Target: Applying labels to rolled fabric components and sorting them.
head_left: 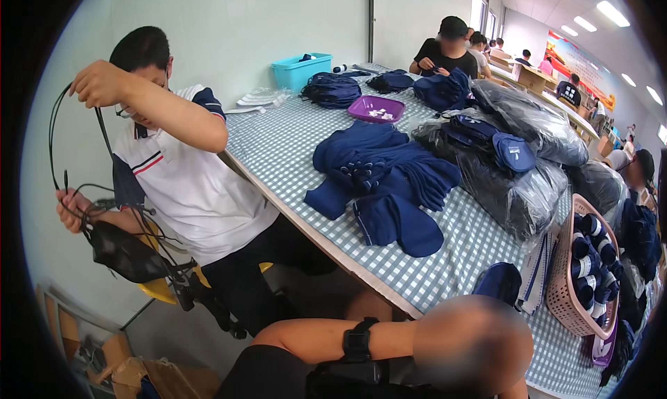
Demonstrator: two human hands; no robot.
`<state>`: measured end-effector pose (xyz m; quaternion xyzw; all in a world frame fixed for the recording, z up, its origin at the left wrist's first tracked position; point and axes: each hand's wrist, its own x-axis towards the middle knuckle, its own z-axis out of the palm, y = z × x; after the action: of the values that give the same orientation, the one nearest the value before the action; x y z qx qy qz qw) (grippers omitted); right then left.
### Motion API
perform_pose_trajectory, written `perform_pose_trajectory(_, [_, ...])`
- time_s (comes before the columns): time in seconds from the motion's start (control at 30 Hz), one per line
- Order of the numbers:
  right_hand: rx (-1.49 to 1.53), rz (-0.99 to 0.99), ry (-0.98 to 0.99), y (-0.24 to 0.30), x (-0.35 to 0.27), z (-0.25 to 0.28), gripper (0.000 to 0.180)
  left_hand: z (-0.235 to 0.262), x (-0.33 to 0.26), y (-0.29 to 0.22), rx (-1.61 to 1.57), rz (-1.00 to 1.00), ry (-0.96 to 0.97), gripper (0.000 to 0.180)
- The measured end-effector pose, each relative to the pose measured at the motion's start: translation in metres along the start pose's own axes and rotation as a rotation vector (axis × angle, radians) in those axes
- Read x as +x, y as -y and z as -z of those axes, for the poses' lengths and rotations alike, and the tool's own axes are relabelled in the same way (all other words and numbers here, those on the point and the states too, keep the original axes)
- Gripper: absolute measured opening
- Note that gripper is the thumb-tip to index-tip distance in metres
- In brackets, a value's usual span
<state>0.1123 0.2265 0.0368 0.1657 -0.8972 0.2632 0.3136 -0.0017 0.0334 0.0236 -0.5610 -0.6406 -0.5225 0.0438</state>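
At the near table edge, my left forearm [306, 338], with a black strap [358, 340] around it, reaches in from the lower left. A blurred patch covers my left hand [445, 336] and my right hand [501, 354], so their fingers and anything in them are hidden. Just beyond them lies a dark blue fabric piece [499, 282]. Farther up the table is a spread pile of navy fabric pieces [382, 163]. Right of my hands, a pink plastic basket [561, 295] holds several navy rolled bundles [589, 260] with white bands.
A checked cloth [278, 149] covers the table. Plastic-wrapped dark bundles [507, 190], a purple tray [354, 109] and a turquoise bin [281, 72] stand on it. At left, a seated person [180, 184] holds black cables [52, 142]. Another person [445, 55] works across the table.
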Motion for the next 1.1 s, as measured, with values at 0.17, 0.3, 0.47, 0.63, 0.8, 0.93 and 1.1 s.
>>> perform_pose_trajectory(0.17, [0.038, -0.030, 0.042, 0.003, 0.009, 0.002, 0.045, 0.007, 0.004, -0.001, 0.023, 0.027, -0.007, 0.043])
perform_pose_trajectory(0.3, [0.054, -0.032, 0.078, 0.000, 0.012, 0.001, 0.043, 0.014, 0.003, 0.000, 0.016, 0.083, 0.043, 0.038])
perform_pose_trajectory(0.47, [0.012, -0.003, 0.128, -0.001, 0.019, 0.005, 0.043, 0.018, 0.005, -0.006, -0.045, 0.204, 0.076, 0.039])
perform_pose_trajectory(0.63, [0.021, -0.005, 0.124, -0.001, 0.020, 0.006, 0.044, 0.018, 0.004, -0.007, 0.082, 0.166, 0.100, 0.039])
perform_pose_trajectory(0.8, [0.079, 0.011, 0.064, -0.001, 0.020, 0.004, 0.048, 0.016, 0.003, -0.009, 0.146, 0.068, 0.010, 0.037])
perform_pose_trajectory(0.93, [0.154, 0.024, 0.048, 0.002, 0.020, 0.007, 0.052, 0.023, 0.007, -0.019, 0.179, 0.033, 0.036, 0.037])
perform_pose_trajectory(1.1, [0.230, 0.050, -0.013, 0.001, 0.025, 0.013, 0.051, 0.035, 0.016, -0.033, 0.222, 0.033, 0.085, 0.041])
